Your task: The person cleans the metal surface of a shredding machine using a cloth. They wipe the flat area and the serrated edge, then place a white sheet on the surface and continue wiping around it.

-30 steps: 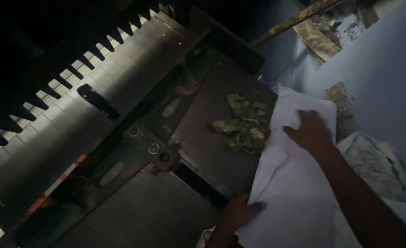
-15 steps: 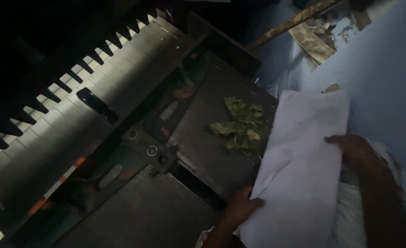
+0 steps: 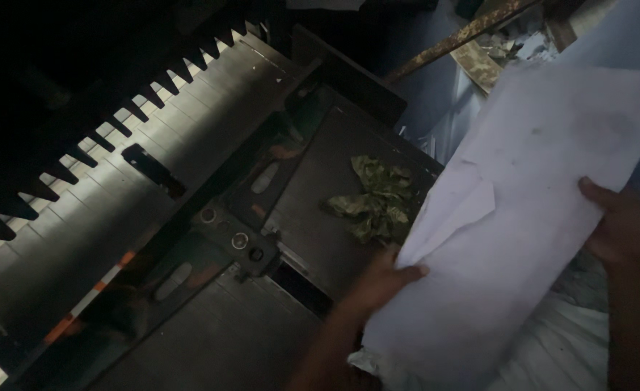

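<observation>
Both hands hold a white paper stack (image 3: 523,210): left hand (image 3: 381,282) closed on its near edge, right hand (image 3: 620,228) on its far edge, beside crumpled green scraps (image 3: 374,199) on the metal surface (image 3: 313,224).

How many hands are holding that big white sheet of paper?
2. The left hand grips the white sheet at its lower left edge, near the crumpled green scrap; the right hand holds its right edge.
</observation>
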